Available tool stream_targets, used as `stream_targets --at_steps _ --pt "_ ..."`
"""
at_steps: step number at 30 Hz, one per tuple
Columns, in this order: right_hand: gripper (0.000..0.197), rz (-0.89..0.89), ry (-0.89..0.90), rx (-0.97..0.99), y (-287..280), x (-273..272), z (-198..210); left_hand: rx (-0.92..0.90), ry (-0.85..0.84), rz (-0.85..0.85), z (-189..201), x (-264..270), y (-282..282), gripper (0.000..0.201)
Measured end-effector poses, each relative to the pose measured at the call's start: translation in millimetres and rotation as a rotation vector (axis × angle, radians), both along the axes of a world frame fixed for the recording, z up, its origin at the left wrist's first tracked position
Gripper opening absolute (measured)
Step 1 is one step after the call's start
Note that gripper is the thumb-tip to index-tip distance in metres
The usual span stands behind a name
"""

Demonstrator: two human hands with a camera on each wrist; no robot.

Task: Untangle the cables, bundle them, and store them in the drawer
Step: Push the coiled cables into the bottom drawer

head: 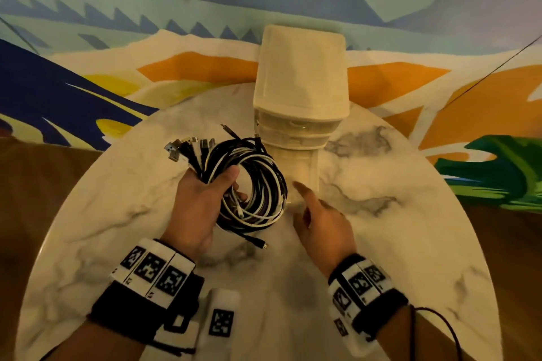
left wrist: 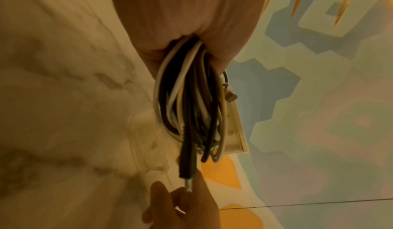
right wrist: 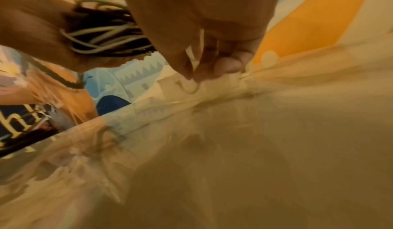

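A coil of black and white cables (head: 252, 184) is gripped by the left hand (head: 199, 199), its thumb and fingers curled round one side of the loops, and is held above the marble table (head: 410, 243) with the metal plugs (head: 181, 149) fanned out beyond the knuckles. Just to the right of the coil, the right hand (head: 319, 220) is stretched forward with the forefinger straight and nothing clearly held, its fingertips at the pulled-out clear drawer (head: 305, 167) of the small plastic drawer unit (head: 302, 82), which stands directly ahead of that hand.
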State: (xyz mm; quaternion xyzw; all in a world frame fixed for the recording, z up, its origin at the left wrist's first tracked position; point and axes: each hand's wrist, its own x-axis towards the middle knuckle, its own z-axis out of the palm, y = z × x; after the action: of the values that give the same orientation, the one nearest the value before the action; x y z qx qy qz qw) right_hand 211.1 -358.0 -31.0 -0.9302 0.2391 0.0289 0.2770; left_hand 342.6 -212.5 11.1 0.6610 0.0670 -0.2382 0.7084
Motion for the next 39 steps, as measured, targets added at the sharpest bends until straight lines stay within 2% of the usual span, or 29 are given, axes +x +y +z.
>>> stream_targets --at_steps 3,7,11,15,18,22,23,25,28,31,34,36,39 --pt "0.029 0.023 0.030 -0.079 -13 6 -6 0.007 0.011 -0.028 -2 -4 -8 0.021" --pt "0.012 0.041 -0.119 -0.158 -2 -8 -7 0.040 -0.011 -0.095 0 -5 -20 0.019" --pt "0.024 0.044 -0.161 -0.121 7 -27 -10 0.081 -0.028 -0.146 -2 -4 -33 0.016" --pt "0.016 0.071 -0.131 -0.101 12 -39 -11 0.124 -0.039 -0.120 -12 -2 -45 0.015" --pt "0.023 0.070 -0.083 -0.061 17 -45 -10 0.137 -0.061 -0.100 -17 -2 -50 0.022" --pt "0.046 -0.038 -0.061 0.167 26 -52 0 0.140 -0.076 -0.048 -23 -10 -53 0.042" --pt "0.046 -0.055 -0.073 0.211 28 -51 3 0.147 -0.081 -0.039 -26 -12 -54 0.046" --pt "0.035 -0.101 -0.091 0.335 29 -43 7 0.145 -0.071 -0.014 -30 -17 -56 0.040" --pt "0.029 -0.273 -0.133 0.522 23 -30 9 0.153 -0.062 0.003 -38 -22 -60 0.034" --pt "0.026 -0.251 -0.075 0.514 18 -24 9 0.255 -0.128 -0.031 -42 -26 -61 0.035" --pt "0.020 -0.183 -0.020 0.455 17 -26 5 0.388 -0.231 -0.140 -45 -31 -63 0.037" --pt "0.015 -0.225 -0.038 0.453 17 -29 3 0.447 -0.258 -0.204 -44 -32 -63 0.038" --pt "0.020 -0.341 -0.083 0.489 19 -34 0 0.507 -0.264 -0.307 -44 -27 -61 0.040"
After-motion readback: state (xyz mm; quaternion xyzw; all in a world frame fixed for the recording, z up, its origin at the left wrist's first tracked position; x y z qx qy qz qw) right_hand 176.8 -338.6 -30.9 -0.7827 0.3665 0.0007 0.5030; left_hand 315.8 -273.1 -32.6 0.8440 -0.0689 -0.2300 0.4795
